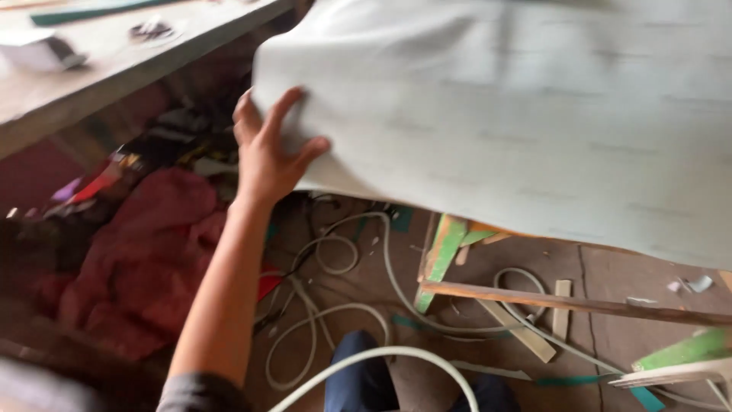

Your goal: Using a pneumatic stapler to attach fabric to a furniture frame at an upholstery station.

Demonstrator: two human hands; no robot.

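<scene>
My left hand (268, 149) grips the near left corner of a large pale grey-green sheet of board or fabric (503, 107), fingers spread over its top face and thumb along its edge. The sheet fills the upper right of the head view and hangs over a wooden frame (534, 299) below it. My left forearm reaches up from the bottom left. My right hand is out of sight. My knee in dark blue trousers (366, 374) shows at the bottom centre.
A wooden workbench (114, 69) runs along the upper left with small items on it. A red cloth heap (145, 252) lies under it. White cables (335, 305) coil on the brown floor among green-painted wood offcuts (442, 259).
</scene>
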